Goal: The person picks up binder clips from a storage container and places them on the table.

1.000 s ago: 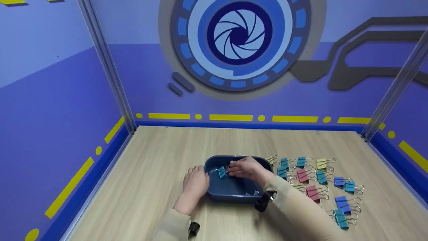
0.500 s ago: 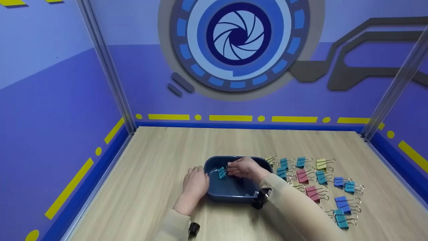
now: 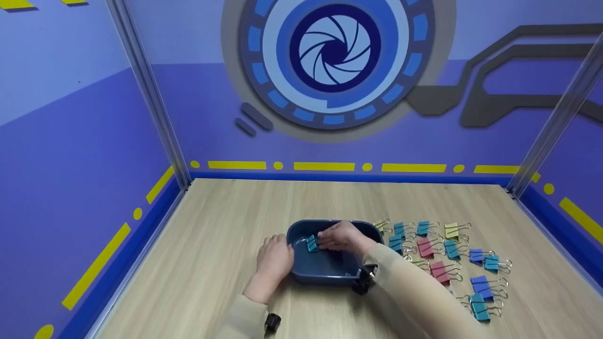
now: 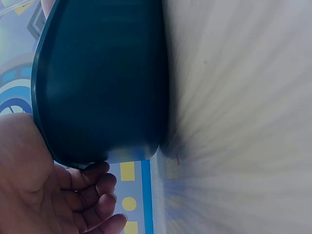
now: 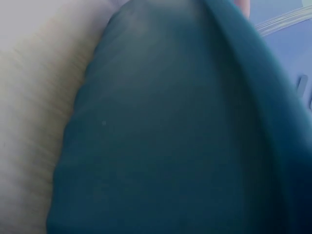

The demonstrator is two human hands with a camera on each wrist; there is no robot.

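A dark blue rectangular plastic box stands on the table. My left hand holds its left side, the thumb side at the rim. The left wrist view shows that hand's curled fingers at the box corner. Inside the box, my right hand reaches over the right side and pinches a teal binder clip at its wire handles. The fingertips partly cover those handles. In the right wrist view the box wall fills most of the picture and hides that hand's fingers.
Right of the box lie several binder clips on the table, among them a yellow clip, a red clip, a blue clip and a teal clip. Blue panels enclose the table's back and sides.
My right hand has shifted slightly left inside the box, its fingertips now closer to the teal binder clip's body. The left hand and the box stay put.
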